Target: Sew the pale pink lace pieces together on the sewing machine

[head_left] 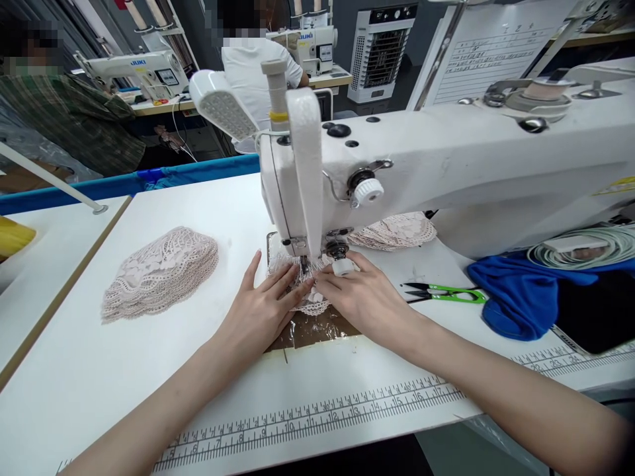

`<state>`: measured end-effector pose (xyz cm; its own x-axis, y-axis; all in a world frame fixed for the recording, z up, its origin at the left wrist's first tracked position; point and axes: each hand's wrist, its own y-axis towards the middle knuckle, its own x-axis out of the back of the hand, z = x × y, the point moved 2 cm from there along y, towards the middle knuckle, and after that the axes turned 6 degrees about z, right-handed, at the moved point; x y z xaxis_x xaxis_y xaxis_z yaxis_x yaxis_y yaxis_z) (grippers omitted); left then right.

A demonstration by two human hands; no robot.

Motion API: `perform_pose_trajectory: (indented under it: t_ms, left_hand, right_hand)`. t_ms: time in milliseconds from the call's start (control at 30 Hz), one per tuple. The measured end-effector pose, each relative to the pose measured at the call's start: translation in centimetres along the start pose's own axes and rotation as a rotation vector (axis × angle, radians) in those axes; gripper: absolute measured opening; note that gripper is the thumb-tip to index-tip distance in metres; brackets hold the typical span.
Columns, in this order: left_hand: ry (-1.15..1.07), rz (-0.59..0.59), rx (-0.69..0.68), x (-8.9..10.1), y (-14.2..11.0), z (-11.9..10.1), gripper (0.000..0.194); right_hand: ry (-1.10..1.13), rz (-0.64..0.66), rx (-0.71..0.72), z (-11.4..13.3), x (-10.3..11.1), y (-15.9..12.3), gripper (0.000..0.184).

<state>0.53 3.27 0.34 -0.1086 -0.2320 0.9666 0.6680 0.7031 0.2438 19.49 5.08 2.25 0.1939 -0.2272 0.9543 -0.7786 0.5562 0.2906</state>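
A pale pink lace piece (316,305) lies under the needle area of a white sewing machine (421,149). Flat on its left side rests my left hand (260,301), fingers spread and thumb held apart. My right hand (370,291) is at its right side, fingers bent and closed on the lace close to the presser foot; their tips are partly hidden. To the left on the table sits a stack of matching lace pieces (161,274). Another lace stack (394,231) shows behind the machine head.
Green-handled thread snips (446,293) lie right of my right hand. Beyond them are a blue cloth (520,294), a phone (595,314) and a coiled pale tape (585,248). A printed ruler (317,420) runs along the front edge. Two people sit at other machines behind.
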Motion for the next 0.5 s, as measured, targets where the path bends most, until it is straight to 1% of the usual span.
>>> perform_pose_trajectory:
  t_ms: [167, 267, 333, 433, 500]
  left_hand:
    - [-0.013, -0.009, 0.014, 0.1, 0.1, 0.0, 0.037]
    - [-0.083, -0.003, 0.044, 0.4, 0.2, -0.1, 0.037]
    - [-0.189, 0.005, 0.093, 0.6, 0.5, -0.1, 0.033]
    - [-0.448, 0.027, 0.237, 0.7, 1.0, 0.2, 0.024]
    - [-0.604, 0.051, 0.333, 0.7, 1.3, 0.4, 0.029]
  right_hand:
    - [-0.021, -0.015, 0.006, 0.0, -0.4, 0.0, 0.024]
    - [0.01, -0.094, 0.028, 0.0, -0.6, -0.2, 0.023]
    - [0.062, -0.153, 0.015, -0.1, -0.7, -0.2, 0.024]
    - [0.173, -0.192, -0.076, -0.6, -0.6, 0.0, 0.022]
    - [0.228, -0.174, -0.137, -1.0, -0.6, 0.3, 0.02]
